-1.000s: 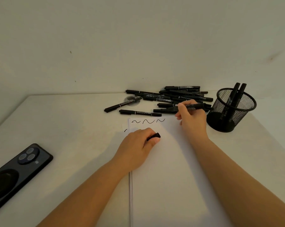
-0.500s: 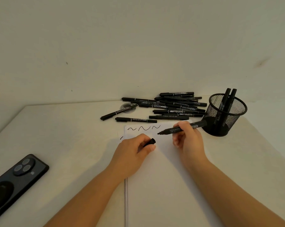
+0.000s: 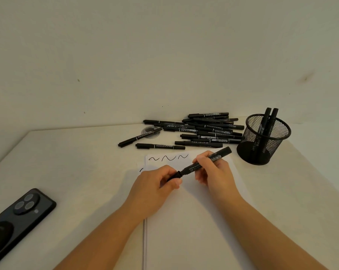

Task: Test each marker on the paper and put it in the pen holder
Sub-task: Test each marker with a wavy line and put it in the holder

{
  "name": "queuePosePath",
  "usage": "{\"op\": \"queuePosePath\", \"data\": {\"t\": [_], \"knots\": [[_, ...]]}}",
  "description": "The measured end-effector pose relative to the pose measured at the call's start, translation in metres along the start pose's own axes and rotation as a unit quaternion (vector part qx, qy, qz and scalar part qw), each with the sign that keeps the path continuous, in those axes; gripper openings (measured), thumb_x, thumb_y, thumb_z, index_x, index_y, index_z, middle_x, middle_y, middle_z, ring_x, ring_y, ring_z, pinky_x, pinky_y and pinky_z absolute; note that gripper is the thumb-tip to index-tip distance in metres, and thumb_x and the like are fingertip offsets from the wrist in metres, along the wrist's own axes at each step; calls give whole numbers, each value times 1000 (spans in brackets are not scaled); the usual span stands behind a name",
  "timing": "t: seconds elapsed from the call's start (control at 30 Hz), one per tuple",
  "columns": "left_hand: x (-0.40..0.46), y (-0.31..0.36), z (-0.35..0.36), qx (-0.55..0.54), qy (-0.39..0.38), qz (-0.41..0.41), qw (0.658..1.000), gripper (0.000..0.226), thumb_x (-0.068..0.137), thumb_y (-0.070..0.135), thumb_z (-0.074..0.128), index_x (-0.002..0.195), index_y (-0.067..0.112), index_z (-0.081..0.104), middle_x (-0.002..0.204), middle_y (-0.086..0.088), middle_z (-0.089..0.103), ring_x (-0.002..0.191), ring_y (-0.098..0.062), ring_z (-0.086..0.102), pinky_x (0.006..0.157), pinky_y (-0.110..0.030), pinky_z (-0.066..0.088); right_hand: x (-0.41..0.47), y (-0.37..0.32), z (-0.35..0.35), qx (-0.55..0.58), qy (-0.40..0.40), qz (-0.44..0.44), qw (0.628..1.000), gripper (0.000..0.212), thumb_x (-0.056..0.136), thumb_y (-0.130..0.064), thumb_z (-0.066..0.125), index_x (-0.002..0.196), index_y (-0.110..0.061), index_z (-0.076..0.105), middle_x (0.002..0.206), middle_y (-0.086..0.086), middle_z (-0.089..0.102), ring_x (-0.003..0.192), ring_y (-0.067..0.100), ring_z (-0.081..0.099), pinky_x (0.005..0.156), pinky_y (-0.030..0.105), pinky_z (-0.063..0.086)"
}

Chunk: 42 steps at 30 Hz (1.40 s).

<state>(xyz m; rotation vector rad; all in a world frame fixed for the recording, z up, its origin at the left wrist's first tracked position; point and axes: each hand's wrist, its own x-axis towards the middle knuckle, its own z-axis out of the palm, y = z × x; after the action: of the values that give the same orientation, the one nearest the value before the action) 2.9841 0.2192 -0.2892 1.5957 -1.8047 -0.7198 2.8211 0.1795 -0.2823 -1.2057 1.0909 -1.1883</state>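
Observation:
My right hand (image 3: 213, 172) grips a black marker (image 3: 205, 162) over the white paper (image 3: 194, 221), tip end pointing left. My left hand (image 3: 157, 184) pinches a black cap (image 3: 174, 176) that meets the marker's tip end. Three black squiggles (image 3: 167, 158) run along the paper's top edge. The black mesh pen holder (image 3: 262, 141) stands at the right with two markers upright in it. A heap of several black markers (image 3: 207, 131) lies behind the paper near the wall.
A black phone (image 3: 14, 219) lies face down at the table's left front. A small clear round disc (image 3: 150, 131) sits under one loose marker. The wall rises right behind the marker heap.
My right hand lifted a marker from the heap and brought it left and down over the paper. Its tip end now meets the cap in my left hand.

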Motion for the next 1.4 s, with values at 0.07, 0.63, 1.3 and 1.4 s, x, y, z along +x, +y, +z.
{"op": "queuePosePath", "data": {"t": [0.07, 0.63, 1.3, 1.4], "knots": [[0, 0, 0, -2, 4, 8, 1000, 14, 84, 36, 60, 74, 45, 56, 62, 24, 57, 56, -1, 47, 54, -13, 35, -1, -1, -2, 5, -17, 2, 1000, 23, 89, -12, 51, 67, -12, 59, 43, -1, 53, 42, 8, 48, 42, 15, 38], [-9, 24, 7, 148, 71, 140, 977, 31, 87, 42, 44, 89, 21, 67, 69, 8, 63, 61, -2, 42, 55, -16, 33, -8, -3, 4, 66, 1, 28, 997, 36, 75, -27, 44, 41, -19, 52, 31, 3, 39, 30, 13, 32, 34, 20, 28], [-11, 20, 1, -135, -28, 29, 990, 21, 87, 27, 58, 76, 42, 66, 62, 19, 63, 57, 4, 54, 56, -8, 40, -9, -2, 1, 45, -88, -61, 993, 30, 75, -19, 43, 47, -17, 49, 37, -1, 43, 35, 11, 34, 37, 19, 29], [-6, 14, -4, -104, 51, 32, 993, 19, 82, 29, 63, 74, 47, 64, 64, 21, 62, 58, 3, 53, 54, -7, 38, -5, -2, -2, 23, -86, -42, 995, 28, 77, -26, 50, 51, -20, 57, 40, -1, 47, 38, 8, 39, 39, 14, 32]]}}
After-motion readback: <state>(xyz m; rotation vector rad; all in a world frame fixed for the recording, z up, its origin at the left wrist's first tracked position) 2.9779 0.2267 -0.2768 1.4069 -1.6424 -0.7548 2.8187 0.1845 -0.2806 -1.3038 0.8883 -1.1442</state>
